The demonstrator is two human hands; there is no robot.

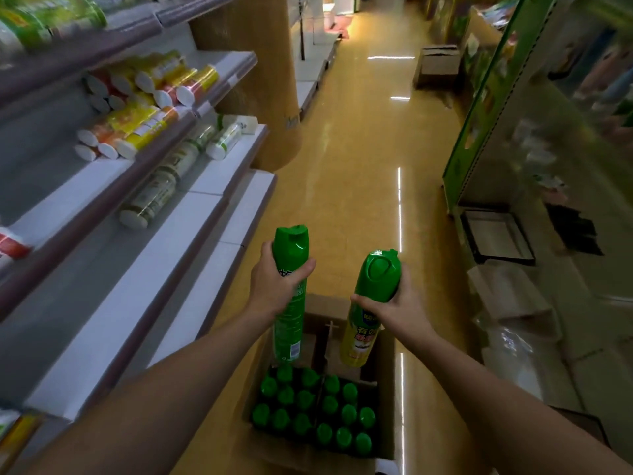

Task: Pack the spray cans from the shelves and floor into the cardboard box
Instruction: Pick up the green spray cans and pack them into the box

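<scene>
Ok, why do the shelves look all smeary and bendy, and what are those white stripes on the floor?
Head view: the shelves and shelf cans are smeared by motion blur and bowed by the wide lens; the white stripes on the floor are glare, probably from lights; the green can and yellow can being held look sharper.

Head camera, high, facing forward-down along aisle floor (359, 166), wide-angle, single view.
</scene>
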